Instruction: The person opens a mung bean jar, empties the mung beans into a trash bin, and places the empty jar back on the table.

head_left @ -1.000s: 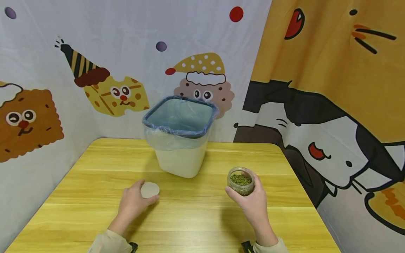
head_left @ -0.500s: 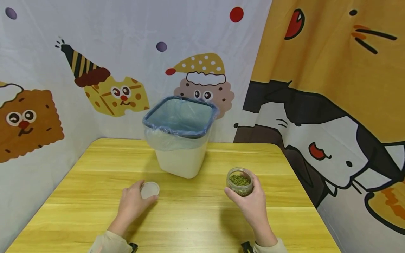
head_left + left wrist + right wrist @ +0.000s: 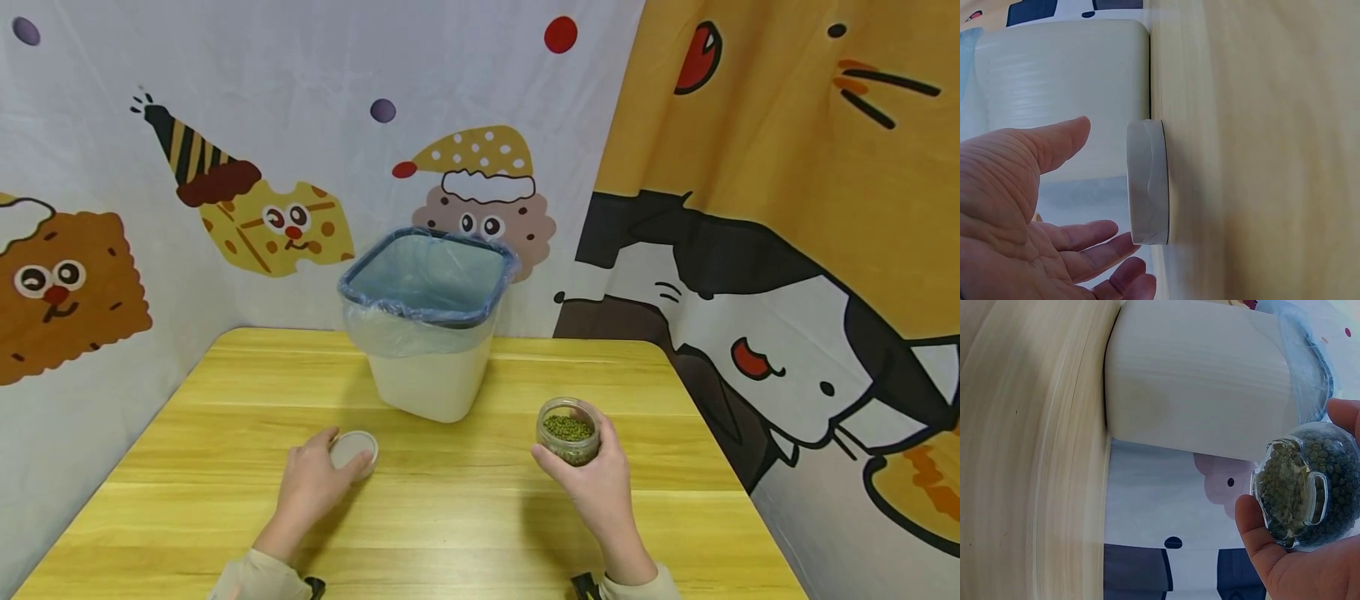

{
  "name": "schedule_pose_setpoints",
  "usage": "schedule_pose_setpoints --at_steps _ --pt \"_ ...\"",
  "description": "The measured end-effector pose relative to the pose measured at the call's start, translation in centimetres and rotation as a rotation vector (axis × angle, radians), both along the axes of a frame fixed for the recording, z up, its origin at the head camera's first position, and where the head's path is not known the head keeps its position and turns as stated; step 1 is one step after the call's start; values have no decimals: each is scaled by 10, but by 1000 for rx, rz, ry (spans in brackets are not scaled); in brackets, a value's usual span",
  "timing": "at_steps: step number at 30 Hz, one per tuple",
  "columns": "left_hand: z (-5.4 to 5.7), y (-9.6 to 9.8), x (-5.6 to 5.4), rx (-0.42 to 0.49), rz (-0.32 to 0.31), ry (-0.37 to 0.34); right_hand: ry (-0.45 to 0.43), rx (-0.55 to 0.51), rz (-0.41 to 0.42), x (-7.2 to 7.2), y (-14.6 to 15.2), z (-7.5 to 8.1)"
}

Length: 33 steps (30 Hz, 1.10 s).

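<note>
A round, pale jar lid (image 3: 351, 448) lies flat on the wooden table, also visible edge-on in the left wrist view as a white disc (image 3: 1147, 181). My left hand (image 3: 313, 483) hovers beside it with spread fingers; the thumb stands apart from the lid and the fingertips (image 3: 1125, 242) are right at its lower edge. On the right, my right hand (image 3: 603, 492) grips a small clear jar (image 3: 570, 450) above the table, thumb on one side and fingers round the other. Small green beans (image 3: 567, 428), like mung beans, fill much of the uncovered jar.
A cream bin (image 3: 429, 379) stands at the back of the table (image 3: 465, 517), between and beyond both hands. A thin bluish plastic bag (image 3: 420, 333) lines it and folds over its dark blue rim. Behind the table hangs a cartoon-printed cloth (image 3: 285, 83).
My left hand has let go of the lid, which has settled flat on the table, and the thumb now overlaps it from above. My right hand with the jar has barely moved.
</note>
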<state>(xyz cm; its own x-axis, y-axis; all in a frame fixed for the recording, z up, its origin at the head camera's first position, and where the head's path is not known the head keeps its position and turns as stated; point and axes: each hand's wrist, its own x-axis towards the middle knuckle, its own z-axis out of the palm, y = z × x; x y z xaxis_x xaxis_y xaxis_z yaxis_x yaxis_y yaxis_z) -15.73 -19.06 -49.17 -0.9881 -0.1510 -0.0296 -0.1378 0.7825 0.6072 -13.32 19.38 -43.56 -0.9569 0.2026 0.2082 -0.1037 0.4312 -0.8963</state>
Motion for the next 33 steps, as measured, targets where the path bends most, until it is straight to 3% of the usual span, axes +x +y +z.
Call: schedule_pose_setpoints --at_steps 12,24,29,33 --pt "-1 -2 0 27 3 0 -26 34 -21 -4 -1 -3" --pt "5 -5 5 40 -28 33 -38 21 11 -10 2 6" --pt "10 -5 8 45 -48 49 -39 -9 45 -20 7 14" --pt "18 -4 10 54 -62 105 -11 -5 73 -34 12 26"
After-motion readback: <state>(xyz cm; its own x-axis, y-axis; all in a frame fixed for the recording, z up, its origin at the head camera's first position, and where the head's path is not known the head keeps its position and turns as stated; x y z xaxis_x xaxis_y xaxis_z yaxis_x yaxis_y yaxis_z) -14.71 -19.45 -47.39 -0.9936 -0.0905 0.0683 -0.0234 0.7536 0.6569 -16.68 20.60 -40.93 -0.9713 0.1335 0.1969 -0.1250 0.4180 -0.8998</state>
